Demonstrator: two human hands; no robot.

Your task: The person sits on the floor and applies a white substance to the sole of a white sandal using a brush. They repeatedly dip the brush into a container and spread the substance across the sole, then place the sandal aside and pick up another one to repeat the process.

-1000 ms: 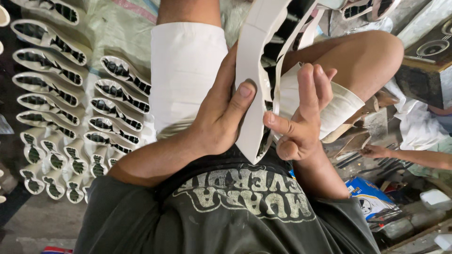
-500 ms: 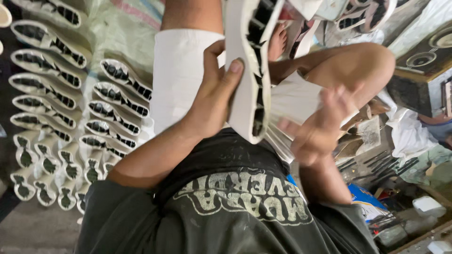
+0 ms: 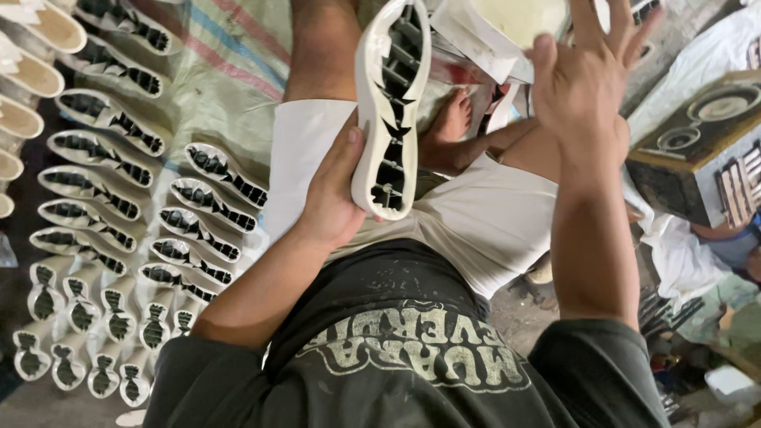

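My left hand [image 3: 333, 194] grips a white shoe sole [image 3: 390, 107] from its side, thumb on the rim. The sole stands on end over my lap, its hollow ribbed black underside facing the camera. My right hand [image 3: 587, 75] is raised to the right of the sole, fingers spread, holding nothing. It hovers in front of a stack of white sole pieces [image 3: 507, 28] at the top. I sit cross-legged in white shorts [image 3: 491, 218] and a dark shirt, one bare foot [image 3: 448, 123] showing behind the sole.
Several white soles with black ribbed insides lie in rows [image 3: 119, 230] on a woven sack [image 3: 230, 71] at my left. A dark box with round openings [image 3: 697, 150] stands at the right. Another person's arm and clothing [image 3: 713, 254] show at the right edge.
My right hand let go of the sole and rose up to the right, fingers spread. My left hand turned the sole so its black ribbed underside faces the camera.
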